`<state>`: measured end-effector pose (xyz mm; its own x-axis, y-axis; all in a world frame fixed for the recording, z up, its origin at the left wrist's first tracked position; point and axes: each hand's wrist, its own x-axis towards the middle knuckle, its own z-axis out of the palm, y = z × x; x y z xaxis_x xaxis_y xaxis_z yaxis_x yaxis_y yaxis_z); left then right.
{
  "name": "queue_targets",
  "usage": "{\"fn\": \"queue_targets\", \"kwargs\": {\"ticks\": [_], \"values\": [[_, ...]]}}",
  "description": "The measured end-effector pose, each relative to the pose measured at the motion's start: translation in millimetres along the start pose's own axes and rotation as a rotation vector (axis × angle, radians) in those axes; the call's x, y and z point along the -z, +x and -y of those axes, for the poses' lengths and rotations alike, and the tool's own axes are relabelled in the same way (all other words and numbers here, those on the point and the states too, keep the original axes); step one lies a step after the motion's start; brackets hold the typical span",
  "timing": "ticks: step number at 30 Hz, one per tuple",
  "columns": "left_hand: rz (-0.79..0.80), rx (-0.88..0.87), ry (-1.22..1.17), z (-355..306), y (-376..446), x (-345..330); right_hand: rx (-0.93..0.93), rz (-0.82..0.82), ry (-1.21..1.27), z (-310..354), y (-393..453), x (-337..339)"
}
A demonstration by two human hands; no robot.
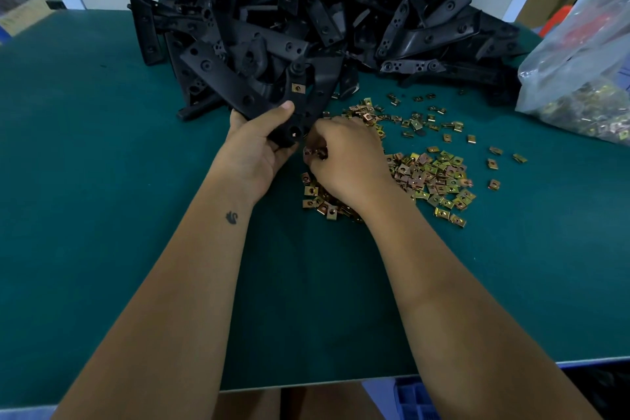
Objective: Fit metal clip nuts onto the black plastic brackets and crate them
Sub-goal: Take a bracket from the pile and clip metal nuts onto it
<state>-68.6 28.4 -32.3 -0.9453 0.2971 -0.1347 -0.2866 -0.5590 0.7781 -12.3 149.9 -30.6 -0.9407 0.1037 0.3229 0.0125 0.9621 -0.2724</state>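
While the left hand (259, 143) grips one black bracket (272, 102) that already carries one clip nut (297, 88), the right hand (344, 153) pinches a few loose nuts (315, 153) beside its lower end. Too many clip nuts (433, 177) to count lie scattered on the green surface (102, 181). Behind them rises one big bracket heap (324, 10); one plastic bag (579, 72) sits at right.

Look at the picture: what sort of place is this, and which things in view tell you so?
Probably a factory or workshop assembly bench. A big heap of identical black plastic brackets sits on a green work mat, loose metal clip nuts are spread beside it, and a clear bag holds more.
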Motion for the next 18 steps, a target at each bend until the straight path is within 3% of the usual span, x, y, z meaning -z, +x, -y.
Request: {"fn": "queue_targets", "kwargs": {"ticks": [11,18], "values": [[0.003,0.009,-0.001,0.4,-0.5,-0.8,0.011,0.011,0.134,2.9,-1.5,4.3],[0.002,0.003,0.021,-0.5,-1.2,-0.8,-0.025,-0.099,0.34,1.9,-0.7,2.4]]}}
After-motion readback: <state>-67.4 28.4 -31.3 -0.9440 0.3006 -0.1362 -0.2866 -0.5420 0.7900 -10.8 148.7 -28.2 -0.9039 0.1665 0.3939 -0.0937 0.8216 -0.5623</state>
